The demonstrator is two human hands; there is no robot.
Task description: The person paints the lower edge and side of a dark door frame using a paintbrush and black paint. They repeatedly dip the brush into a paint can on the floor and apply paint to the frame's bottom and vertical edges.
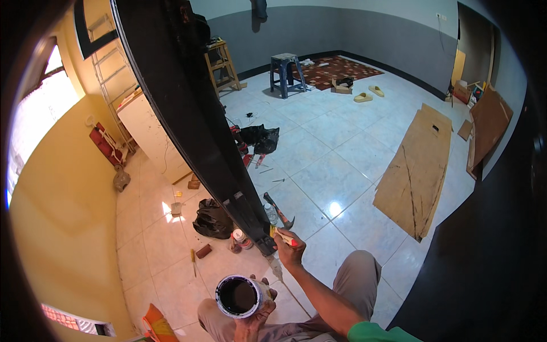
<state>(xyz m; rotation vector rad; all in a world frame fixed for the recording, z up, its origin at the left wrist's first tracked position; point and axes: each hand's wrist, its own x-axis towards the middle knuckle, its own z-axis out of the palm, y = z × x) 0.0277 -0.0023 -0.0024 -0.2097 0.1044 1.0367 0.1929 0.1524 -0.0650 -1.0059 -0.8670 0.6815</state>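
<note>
My left hand is closed around a round white can, its open top showing dark paint. In my right hand is a paintbrush with a red and pale handle. Its bristle end is against or very close to the lower end of a tall black door frame post; the exact contact is too small to tell. Just beyond the brush a hammer leans or lies by the post, beside a clear plastic bottle.
Left of the post are a black plastic bag, small cans and a screwdriver. Behind it lie black bags. A blue stool, yellow slippers and a wooden panel are farther off on the tiled floor.
</note>
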